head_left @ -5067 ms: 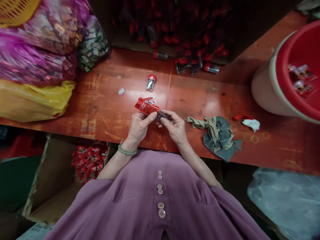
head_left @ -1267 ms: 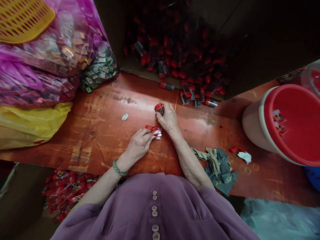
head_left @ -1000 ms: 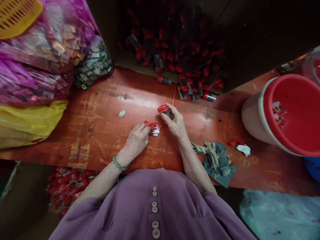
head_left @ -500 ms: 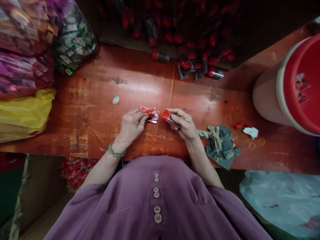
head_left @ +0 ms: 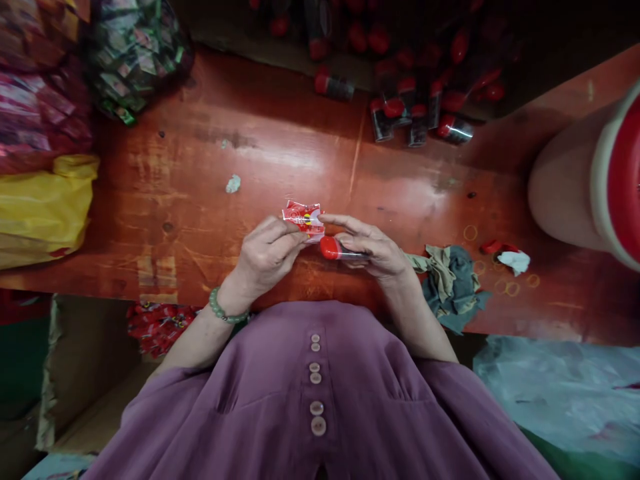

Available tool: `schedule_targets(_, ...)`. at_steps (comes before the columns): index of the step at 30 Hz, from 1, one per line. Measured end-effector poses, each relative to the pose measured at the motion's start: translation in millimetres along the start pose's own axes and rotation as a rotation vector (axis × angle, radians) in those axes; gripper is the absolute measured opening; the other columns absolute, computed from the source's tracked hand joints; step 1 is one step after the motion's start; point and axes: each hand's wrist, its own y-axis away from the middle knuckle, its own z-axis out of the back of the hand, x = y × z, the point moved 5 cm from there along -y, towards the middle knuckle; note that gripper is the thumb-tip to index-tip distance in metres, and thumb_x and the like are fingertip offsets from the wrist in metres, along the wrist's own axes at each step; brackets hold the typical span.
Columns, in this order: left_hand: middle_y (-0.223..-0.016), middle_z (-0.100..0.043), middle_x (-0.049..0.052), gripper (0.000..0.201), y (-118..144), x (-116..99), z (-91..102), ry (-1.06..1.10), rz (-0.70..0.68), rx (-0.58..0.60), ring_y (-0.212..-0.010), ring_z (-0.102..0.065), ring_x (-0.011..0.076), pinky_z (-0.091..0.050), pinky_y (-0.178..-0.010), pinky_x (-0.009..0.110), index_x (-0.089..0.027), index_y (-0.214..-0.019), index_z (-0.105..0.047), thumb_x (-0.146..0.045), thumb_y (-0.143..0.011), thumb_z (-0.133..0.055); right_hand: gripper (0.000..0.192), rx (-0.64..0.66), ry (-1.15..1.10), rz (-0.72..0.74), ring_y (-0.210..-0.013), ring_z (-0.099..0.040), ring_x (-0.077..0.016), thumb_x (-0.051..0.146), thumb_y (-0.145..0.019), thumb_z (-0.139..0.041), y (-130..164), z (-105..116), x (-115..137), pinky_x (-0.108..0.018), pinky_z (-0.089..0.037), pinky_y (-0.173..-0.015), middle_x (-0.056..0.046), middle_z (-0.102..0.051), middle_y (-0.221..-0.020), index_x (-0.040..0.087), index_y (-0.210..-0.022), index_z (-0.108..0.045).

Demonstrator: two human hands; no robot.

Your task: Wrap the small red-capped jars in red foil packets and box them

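Note:
My left hand (head_left: 270,253), with a green bead bracelet at the wrist, pinches small shiny red packets (head_left: 304,217) between thumb and fingers. Their printed faces show, and they seem to overlap. In my right hand (head_left: 377,247) lies a small clear bottle with dark contents and a red cap (head_left: 330,248), held on its side with the cap toward my left hand. The right index finger reaches out to the edge of the packets. Both hands are close together above the red-brown table (head_left: 280,153), just in front of my body.
More red-capped bottles (head_left: 417,127) lie at the mouth of a dark box at the back. Bags of packets (head_left: 137,60) and a yellow bag (head_left: 45,210) stand left. At right are a grey-green cloth (head_left: 453,287), rubber bands (head_left: 513,288) and a white bucket with red (head_left: 565,180).
My right hand has come nearer the left, its index finger now stretched to the packets. The packets show more of their printed face. The whole view has shifted slightly.

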Motion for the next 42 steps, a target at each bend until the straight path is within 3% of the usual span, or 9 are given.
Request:
schedule_targets(10,-0.083,-0.072,0.004,0.014,10.8,-9.7,-2.7,-0.018,-0.123,0.046,-0.075,-0.063,0.0137,-0.054,-0.068,0.026,-0.017,-0.095,-0.066,-0.009,-0.084,-0.067,0.035,0.004,0.053,-0.168,-0.036,-0.020,-0.0034,0.031,-0.082,-0.063,-6.6,12.4,-13.8,-0.018,-0.011,-0.036,0.012,-0.035,-0.045,0.013,-0.111,-0.067)
schedule_targets(20,-0.116,-0.074,0.006,0.037,24.8,-3.2,-15.4,0.131,-0.125,0.071,-0.110,-0.068,0.0178,-0.055,-0.094,0.034,-0.024,-0.123,-0.064,-0.015,-0.087,-0.067,0.030,-0.125,0.109,-0.147,-0.035,-0.022,-0.0017,0.028,-0.083,-0.060,-7.9,-4.2,-12.6,-0.016,-0.015,-0.033,0.010,-0.045,-0.051,0.016,-0.110,-0.067)
schedule_targets(25,-0.118,-0.074,0.002,0.035,15.6,-1.7,-6.6,0.087,-0.160,0.093,-0.115,-0.066,0.0181,-0.052,-0.100,0.036,-0.027,-0.122,-0.064,-0.017,-0.088,-0.066,0.024,-0.204,0.211,0.038,-0.059,-0.052,-0.0054,0.031,-0.084,-0.062,-8.3,-9.3,-9.9,-0.018,-0.045,-0.056,0.003,-0.064,-0.077,0.019,-0.103,-0.069)
schedule_targets(27,-0.125,-0.071,0.002,0.043,14.8,2.0,1.0,0.084,-0.028,0.033,-0.127,-0.059,0.0223,-0.045,-0.108,0.042,-0.031,-0.127,-0.060,-0.027,-0.086,-0.071,0.026,-0.236,0.278,0.149,-0.079,-0.061,-0.0096,0.034,-0.086,-0.061,-6.5,-13.1,-6.8,-0.023,-0.051,-0.075,0.000,-0.068,-0.093,0.021,-0.107,-0.068)
schedule_targets(30,-0.139,-0.060,0.009,0.067,23.8,10.6,13.9,0.255,0.406,-0.183,-0.137,-0.049,0.0287,-0.041,-0.112,0.046,-0.029,-0.138,-0.051,-0.052,-0.079,-0.074,0.030,-0.309,0.406,0.259,-0.089,-0.062,-0.0131,0.038,-0.091,-0.057,-1.4,-19.0,-3.5,-0.028,-0.051,-0.083,-0.001,-0.068,-0.106,0.024,-0.117,-0.065)
schedule_targets(32,-0.137,-0.061,0.012,0.067,34.5,12.3,10.0,0.575,0.738,-0.255,-0.129,-0.057,0.0271,-0.049,-0.104,0.041,-0.026,-0.134,-0.054,-0.062,-0.080,-0.067,0.031,-0.356,0.506,0.306,-0.084,-0.061,-0.0139,0.039,-0.092,-0.056,0.9,-23.5,-1.9,-0.030,-0.051,-0.081,-0.002,-0.067,-0.105,0.026,-0.119,-0.063)
schedule_targets(35,-0.113,-0.072,0.010,0.048,41.8,1.8,-10.2,1.117,1.099,-0.204,-0.101,-0.070,0.0209,-0.057,-0.088,0.035,-0.021,-0.107,-0.069,-0.060,-0.080,-0.069,0.031,-0.369,0.659,0.360,-0.075,-0.058,-0.0138,0.038,-0.093,-0.055,-1.0,-32.9,-1.7,-0.031,-0.052,-0.076,-0.001,-0.068,-0.101,0.027,-0.120,-0.062)
schedule_targets(38,-0.090,-0.076,0.005,0.034,39.7,-3.5,-19.7,1.334,1.265,-0.238,-0.084,-0.070,0.0167,-0.057,-0.084,0.033,-0.019,-0.086,-0.073,-0.048,-0.071,-0.082,0.030,-0.356,0.755,0.417,-0.073,-0.058,-0.0131,0.034,-0.093,-0.055,-6.1,-41.7,-3.4,-0.030,-0.052,-0.074,-0.001,-0.067,-0.101,0.026,-0.121,-0.059)
schedule_targets(42,-0.087,-0.077,0.004,0.029,36.7,3.9,-23.3,1.336,1.322,-0.314,-0.083,-0.071,0.0169,-0.055,-0.087,0.033,-0.018,-0.083,-0.075,-0.040,-0.067,-0.085,0.039,-0.303,0.692,0.406,-0.083,-0.063,-0.0137,0.033,-0.092,-0.059,-9.7,-43.9,-8.0,-0.031,-0.053,-0.081,-0.002,-0.068,-0.103,0.026,-0.130,-0.052)
